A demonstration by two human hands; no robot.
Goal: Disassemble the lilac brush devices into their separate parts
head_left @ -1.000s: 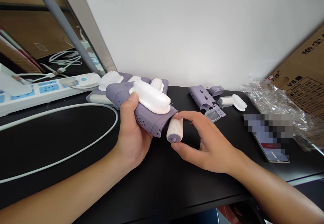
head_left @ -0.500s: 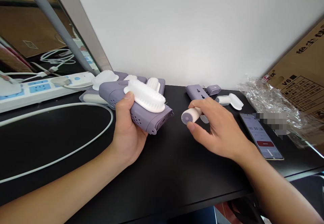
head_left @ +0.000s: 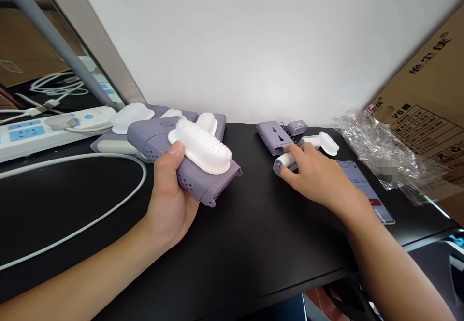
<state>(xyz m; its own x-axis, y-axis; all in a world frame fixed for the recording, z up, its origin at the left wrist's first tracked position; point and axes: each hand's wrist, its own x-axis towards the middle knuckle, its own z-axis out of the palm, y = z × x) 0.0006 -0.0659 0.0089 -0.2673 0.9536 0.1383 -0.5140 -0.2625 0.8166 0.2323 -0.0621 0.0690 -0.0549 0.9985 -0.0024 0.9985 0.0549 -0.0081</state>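
Purple case (head_left: 148, 136) gripped by the left hand (head_left: 167, 200); white roller (head_left: 285, 160), pinched by the right hand (head_left: 319, 173), best set level.

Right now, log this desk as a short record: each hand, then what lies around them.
Left hand: grips purple case, white oval brush on its upper face
Right hand: fingers on pale roller, at clear tray
Beyond right hand: purple holder, small white brush
Far left: power strip
Right side: phone, partly hidden by the arm; crumpled clear plastic; cardboard box
Surface: black desk
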